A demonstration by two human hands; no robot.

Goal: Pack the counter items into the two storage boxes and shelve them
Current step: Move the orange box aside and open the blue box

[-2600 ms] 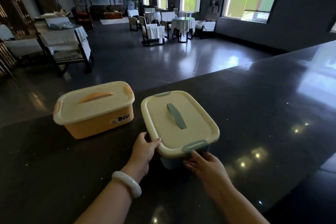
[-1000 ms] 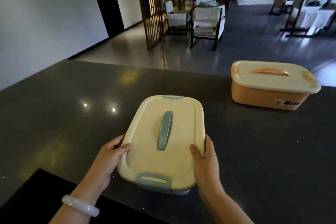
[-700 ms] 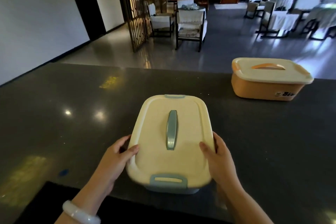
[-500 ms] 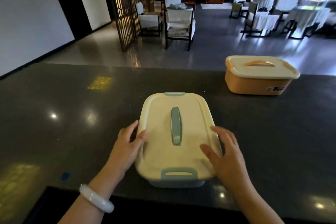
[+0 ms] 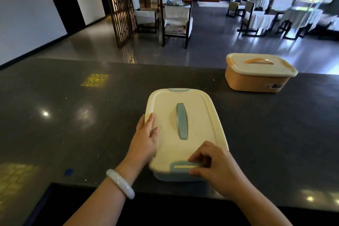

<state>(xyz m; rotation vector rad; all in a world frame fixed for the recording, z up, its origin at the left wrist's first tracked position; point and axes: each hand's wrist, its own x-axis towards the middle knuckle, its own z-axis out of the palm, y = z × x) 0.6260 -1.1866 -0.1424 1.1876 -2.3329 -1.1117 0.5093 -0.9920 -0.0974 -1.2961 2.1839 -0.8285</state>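
- The dark polished stone counter carries both boxes, and its near right edge is cut off by the frame.
- The blue plastic storage box with cream lid now stands near the front edge; its long axis points away from the person.
- The orange plastic storage box with cream lid stands well apart, far right; its label is hard to read.
- The left hand rests on the lid's left rim with relaxed fingers.
- The right hand has moved from the lid's side and now pinches the near blue latch.
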